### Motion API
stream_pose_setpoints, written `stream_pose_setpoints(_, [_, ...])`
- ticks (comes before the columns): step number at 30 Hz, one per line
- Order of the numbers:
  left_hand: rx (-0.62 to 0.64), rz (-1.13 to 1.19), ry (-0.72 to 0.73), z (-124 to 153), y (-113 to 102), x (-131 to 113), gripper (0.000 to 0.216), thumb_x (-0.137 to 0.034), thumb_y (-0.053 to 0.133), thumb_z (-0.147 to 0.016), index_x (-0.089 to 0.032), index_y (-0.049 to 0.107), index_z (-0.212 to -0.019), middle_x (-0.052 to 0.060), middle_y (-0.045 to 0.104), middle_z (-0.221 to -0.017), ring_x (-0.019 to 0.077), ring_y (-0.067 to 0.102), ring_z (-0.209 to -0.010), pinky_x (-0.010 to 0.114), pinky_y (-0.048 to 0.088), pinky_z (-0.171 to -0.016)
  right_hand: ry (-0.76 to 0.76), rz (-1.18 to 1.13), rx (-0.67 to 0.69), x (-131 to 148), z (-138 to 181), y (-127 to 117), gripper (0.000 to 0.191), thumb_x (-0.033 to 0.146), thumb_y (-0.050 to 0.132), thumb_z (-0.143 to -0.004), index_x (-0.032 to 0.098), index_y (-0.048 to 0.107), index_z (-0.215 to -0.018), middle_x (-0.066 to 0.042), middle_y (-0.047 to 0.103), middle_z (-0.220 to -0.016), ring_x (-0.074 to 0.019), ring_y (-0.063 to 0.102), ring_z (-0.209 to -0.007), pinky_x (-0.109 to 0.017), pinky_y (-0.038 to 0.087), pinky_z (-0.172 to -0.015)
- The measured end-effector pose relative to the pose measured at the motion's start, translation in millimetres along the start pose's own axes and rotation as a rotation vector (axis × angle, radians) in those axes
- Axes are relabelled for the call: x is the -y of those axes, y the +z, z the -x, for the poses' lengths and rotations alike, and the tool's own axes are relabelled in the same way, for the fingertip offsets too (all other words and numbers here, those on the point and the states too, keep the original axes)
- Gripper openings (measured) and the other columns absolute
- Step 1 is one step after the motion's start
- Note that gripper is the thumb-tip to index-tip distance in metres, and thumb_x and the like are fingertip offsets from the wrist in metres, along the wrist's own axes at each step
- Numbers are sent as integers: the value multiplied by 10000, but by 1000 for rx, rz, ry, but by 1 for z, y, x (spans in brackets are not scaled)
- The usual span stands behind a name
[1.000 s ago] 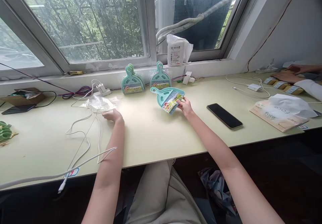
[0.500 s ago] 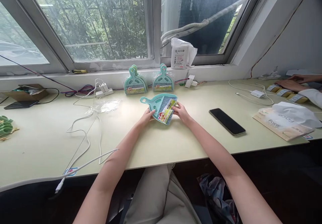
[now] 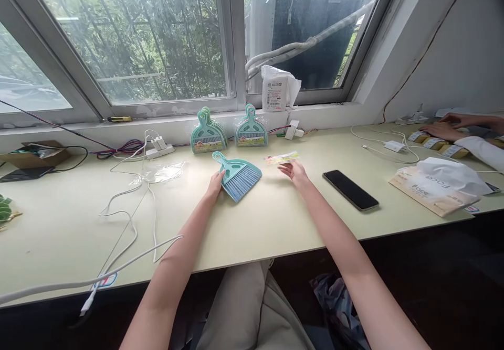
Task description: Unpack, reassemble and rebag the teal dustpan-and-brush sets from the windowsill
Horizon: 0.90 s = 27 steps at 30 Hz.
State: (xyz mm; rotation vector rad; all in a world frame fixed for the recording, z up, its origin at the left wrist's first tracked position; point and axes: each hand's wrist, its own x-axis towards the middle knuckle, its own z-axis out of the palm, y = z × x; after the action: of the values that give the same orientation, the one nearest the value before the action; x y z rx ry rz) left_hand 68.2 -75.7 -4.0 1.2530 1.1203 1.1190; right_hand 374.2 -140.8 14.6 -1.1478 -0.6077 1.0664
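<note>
A teal dustpan and brush set (image 3: 239, 178) with blue-grey bristles is tilted above the table, its handle up and to the left. My left hand (image 3: 216, 183) grips its left side, fingers closed on it. To the right, my right hand (image 3: 293, 172) pinches a colourful printed label card (image 3: 284, 158), apart from the set and seen nearly edge-on. Behind them, two stacks of similar teal sets, a left stack (image 3: 208, 134) and a right stack (image 3: 251, 128), lean against the wall under the window, with printed labels on their fronts.
A black phone (image 3: 350, 189) and a tissue pack (image 3: 437, 184) lie to the right. White cables (image 3: 132, 219) and clear plastic film (image 3: 163, 172) spread over the left. A boxed package (image 3: 277, 92) stands on the sill. At far right, another person's hands (image 3: 444, 129) touch yellowish rolls.
The label card has come off the brush and moved right in my right hand. My left hand keeps the set, now shifted slightly left with its bristles uncovered.
</note>
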Motion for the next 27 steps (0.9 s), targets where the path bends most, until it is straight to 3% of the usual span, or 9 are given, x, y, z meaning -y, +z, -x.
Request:
stream_pose_setpoints(3, [50, -51, 18, -1, 1, 2, 446, -590, 626, -667, -159, 607, -780, 38, 641, -746, 195, 585, -742, 303, 439, -706, -14, -136, -148, 3, -7, -10, 360, 391, 308, -984, 158, 580, -1020, -106, 695, -953, -147, 704, -786, -268, 594, -644])
stream_pose_setpoints(7, [113, -147, 22, 2, 0, 1, 411, -572, 604, -710, -164, 611, -759, 25, 612, -689, 179, 563, -666, 292, 421, -651, 7, 170, -37, -4, 2, 1, 243, 309, 414, -930, 181, 607, -1005, -69, 686, -903, -131, 660, -669, -253, 549, -582])
stream_pose_setpoints(9, [151, -177, 12, 7, 2, -1, 398, -569, 600, -724, -171, 596, -740, 6, 563, -615, 164, 526, -581, 282, 396, -587, -170, 450, 60, -10, 14, 17, 232, 279, 427, -916, 193, 634, -976, -53, 684, -903, -129, 631, -658, -253, 519, -600])
stream_pose_setpoints(12, [252, -226, 28, 17, 10, -5, 405, -580, 567, -752, -177, 597, -736, 6, 544, -588, 164, 498, -539, 276, 370, -541, -635, 948, 181, -19, 38, 44, 221, 295, 465, -914, 217, 671, -910, -54, 670, -995, -174, 611, -883, -284, 487, -762])
stream_pose_setpoints(15, [283, -369, 138, 28, 24, -6, 378, -554, 536, -785, -190, 634, -748, 42, 622, -686, 201, 548, -632, 290, 394, -589, -843, 1304, 275, -27, 57, 63, 253, 323, 455, -937, 210, 677, -897, -94, 646, -998, -218, 561, -992, -293, 456, -756])
stream_pose_setpoints(18, [261, -545, 238, 35, 34, -6, 341, -526, 532, -801, -217, 669, -758, 50, 670, -769, 235, 576, -738, 303, 406, -672, -861, 1495, 230, -33, 66, 70, 310, 301, 395, -960, 191, 665, -854, -117, 633, -933, -225, 563, -927, -295, 426, -696])
stream_pose_setpoints(21, [288, -527, 235, 38, 38, -9, 392, -548, 493, -822, -211, 667, -724, 50, 672, -764, 237, 571, -750, 307, 405, -704, -819, 1522, 203, -35, 67, 69, 334, 296, 360, -970, 193, 644, -826, -102, 616, -915, -196, 572, -843, -282, 400, -659])
stream_pose_setpoints(27, [404, -259, 185, 40, 37, -24, 478, -609, 481, -810, -165, 656, -787, 34, 620, -719, 191, 523, -665, 280, 392, -625, -697, 1208, 235, -33, 63, 69, 295, 312, 370, -947, 197, 584, -780, -51, 572, -913, -169, 540, -812, -263, 396, -716])
